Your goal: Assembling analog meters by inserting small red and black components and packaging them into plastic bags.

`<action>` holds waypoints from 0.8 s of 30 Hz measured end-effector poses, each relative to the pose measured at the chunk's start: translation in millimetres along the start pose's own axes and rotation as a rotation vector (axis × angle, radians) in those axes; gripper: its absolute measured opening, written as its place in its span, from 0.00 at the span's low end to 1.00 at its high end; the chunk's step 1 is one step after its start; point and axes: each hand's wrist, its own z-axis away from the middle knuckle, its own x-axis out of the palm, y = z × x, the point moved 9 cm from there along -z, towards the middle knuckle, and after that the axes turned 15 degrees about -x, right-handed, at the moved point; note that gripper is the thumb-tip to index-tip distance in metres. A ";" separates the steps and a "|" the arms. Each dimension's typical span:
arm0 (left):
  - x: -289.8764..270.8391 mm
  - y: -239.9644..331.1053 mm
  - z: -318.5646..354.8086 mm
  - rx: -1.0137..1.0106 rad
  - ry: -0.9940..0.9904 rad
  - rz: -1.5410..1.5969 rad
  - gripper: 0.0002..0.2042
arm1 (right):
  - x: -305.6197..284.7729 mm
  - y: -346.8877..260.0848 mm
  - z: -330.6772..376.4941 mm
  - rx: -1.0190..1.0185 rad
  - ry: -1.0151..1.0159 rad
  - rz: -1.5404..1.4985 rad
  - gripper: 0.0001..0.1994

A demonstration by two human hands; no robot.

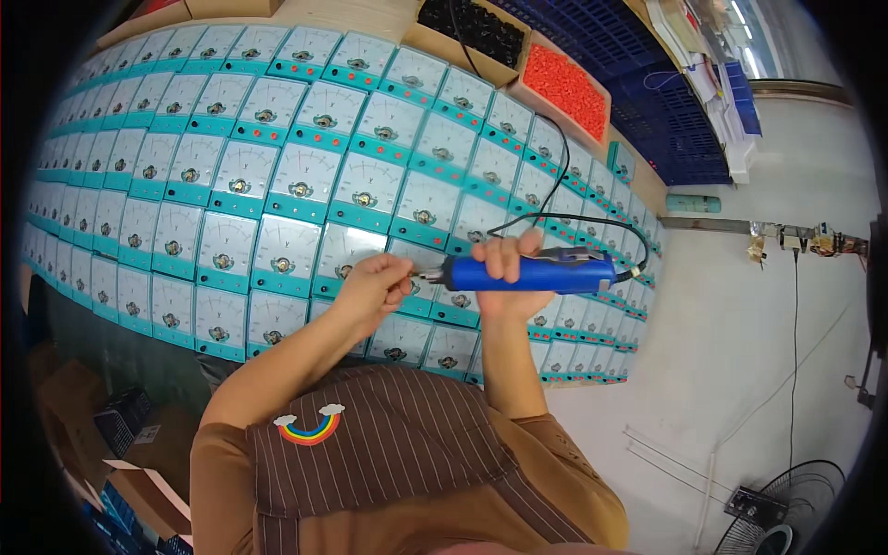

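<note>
My right hand (501, 262) is wrapped round a blue electric screwdriver (569, 274), held level with its tip toward the left. A black cord (629, 231) runs from its rear end and loops back across the meters. Fingers of my left hand (368, 292) are pinched together right at the screwdriver's tip; whatever small part they grip is hidden. Below both hands stand several rows of teal panel meters (310, 171) with white dials, each with a small metal mechanism and red and black terminals along its lower edge.
Behind the meters are a box of red plastic parts (566, 88) and a carton of black parts (474, 35). Dark blue crates (661, 111) are stacked at the far right. A fan (772, 509) stands at lower right, and open cartons (148, 495) are at lower left.
</note>
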 end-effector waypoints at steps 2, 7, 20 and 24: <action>7.8 -2.9 3.6 -0.070 -0.059 0.039 0.06 | -11.0 3.0 1.8 0.001 0.109 -0.003 0.24; -12.0 1.9 1.2 -0.032 0.043 0.081 0.07 | -12.9 5.3 -11.0 -0.171 0.028 0.217 0.28; -25.8 -13.4 9.3 -0.085 -0.054 -0.002 0.08 | -2.3 36.6 -10.9 -0.299 -0.382 0.484 0.28; -28.4 -13.1 8.2 -0.094 -0.059 -0.145 0.08 | -5.1 46.2 -2.3 -0.272 -0.432 0.615 0.28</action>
